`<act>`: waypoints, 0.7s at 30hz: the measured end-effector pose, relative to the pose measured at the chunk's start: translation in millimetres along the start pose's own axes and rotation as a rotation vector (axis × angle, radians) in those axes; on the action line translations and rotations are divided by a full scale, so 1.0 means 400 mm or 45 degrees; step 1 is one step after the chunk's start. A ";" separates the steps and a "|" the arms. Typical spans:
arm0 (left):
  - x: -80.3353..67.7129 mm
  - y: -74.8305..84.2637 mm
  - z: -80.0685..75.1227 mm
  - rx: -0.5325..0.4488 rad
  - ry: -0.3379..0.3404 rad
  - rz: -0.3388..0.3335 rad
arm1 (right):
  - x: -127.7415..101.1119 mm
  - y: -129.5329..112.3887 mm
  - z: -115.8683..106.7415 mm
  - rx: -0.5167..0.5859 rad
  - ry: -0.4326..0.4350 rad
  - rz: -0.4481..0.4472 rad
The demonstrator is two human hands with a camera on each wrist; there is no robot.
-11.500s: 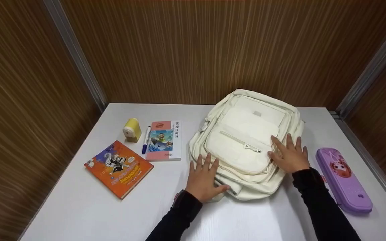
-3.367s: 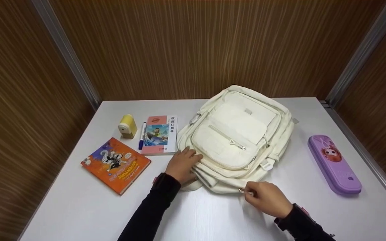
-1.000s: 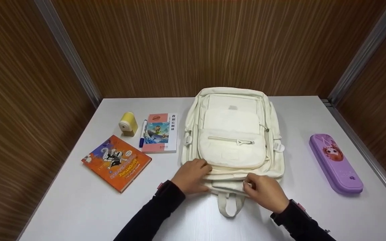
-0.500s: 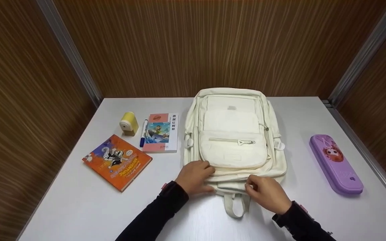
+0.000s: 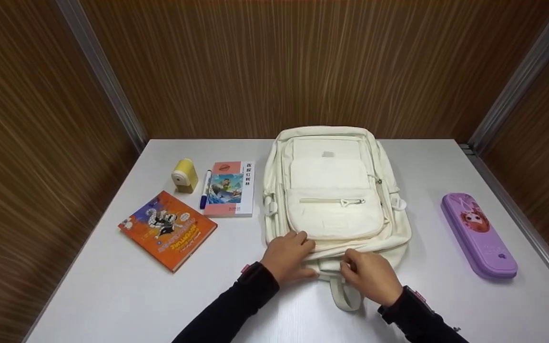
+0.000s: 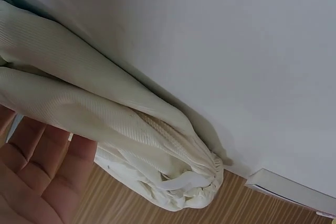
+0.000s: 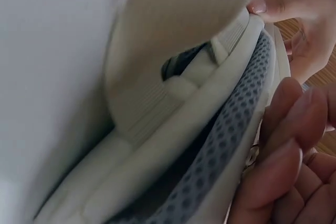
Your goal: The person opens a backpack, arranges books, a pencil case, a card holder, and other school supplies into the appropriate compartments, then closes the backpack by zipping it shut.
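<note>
Cream backpack (image 5: 334, 190) flat at table (image 5: 112, 295) centre, top edge toward person; soft, floppy fabric, looks light, likely sags if lifted by 1 point; best hold judged: carry loop (image 5: 346, 297) or padded top edge

Left hand (image 5: 289, 257) curled on near-left top edge; right hand (image 5: 371, 276) pinches top edge beside loop

Count: 1 backpack, 2 books (image 5: 168, 229), 1 pen (image 5: 204, 189), 1 yellow sharpener (image 5: 185, 175), 1 purple pencil case (image 5: 478, 234)
</note>
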State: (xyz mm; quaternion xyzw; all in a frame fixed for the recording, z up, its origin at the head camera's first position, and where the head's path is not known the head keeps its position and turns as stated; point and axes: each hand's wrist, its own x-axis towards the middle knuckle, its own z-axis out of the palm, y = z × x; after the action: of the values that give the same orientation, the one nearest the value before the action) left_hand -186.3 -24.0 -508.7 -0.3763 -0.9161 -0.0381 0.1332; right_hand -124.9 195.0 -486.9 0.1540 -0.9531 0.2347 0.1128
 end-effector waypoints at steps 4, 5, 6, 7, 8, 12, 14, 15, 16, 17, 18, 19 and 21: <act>0.004 0.020 0.004 0.034 0.053 -0.019 | -0.001 -0.002 0.004 -0.022 0.000 0.004; 0.005 0.024 0.004 0.038 0.059 -0.028 | -0.002 -0.002 0.005 -0.021 0.004 0.000; 0.006 0.029 0.004 0.042 0.061 -0.039 | -0.003 -0.001 0.006 -0.020 0.009 -0.005; 0.008 0.034 0.003 0.050 0.056 -0.054 | -0.003 -0.001 0.007 -0.018 0.015 -0.011; 0.010 0.040 0.004 0.049 0.048 -0.070 | -0.004 -0.001 0.009 -0.016 0.023 -0.019; 0.021 0.070 0.008 0.084 0.046 -0.120 | -0.006 -0.002 0.015 -0.011 0.032 -0.045; 0.027 0.086 0.011 0.101 0.073 -0.140 | -0.007 -0.002 0.018 -0.014 0.027 -0.045; 0.031 0.094 0.012 0.112 0.091 -0.150 | -0.007 -0.003 0.020 -0.016 0.028 -0.045; 0.034 0.100 0.013 0.120 0.109 -0.158 | -0.007 -0.004 0.022 -0.016 0.031 -0.045; 0.036 0.105 0.014 0.124 0.127 -0.168 | -0.007 -0.005 0.023 -0.017 0.035 -0.045; 0.037 0.109 0.014 0.127 0.144 -0.178 | -0.007 -0.005 0.026 -0.018 0.038 -0.044; 0.038 0.112 0.015 0.131 0.155 -0.185 | -0.008 -0.006 0.027 -0.016 0.040 -0.043; 0.038 0.113 0.015 0.144 0.166 -0.175 | -0.006 -0.008 0.029 -0.017 0.042 -0.050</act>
State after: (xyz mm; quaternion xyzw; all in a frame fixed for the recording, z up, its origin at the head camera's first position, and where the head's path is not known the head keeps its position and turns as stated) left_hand -166.5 19.7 -511.5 -0.3011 -0.9298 -0.0197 0.2107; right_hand -123.2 187.4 -496.2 0.1679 -0.9495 0.2286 0.1342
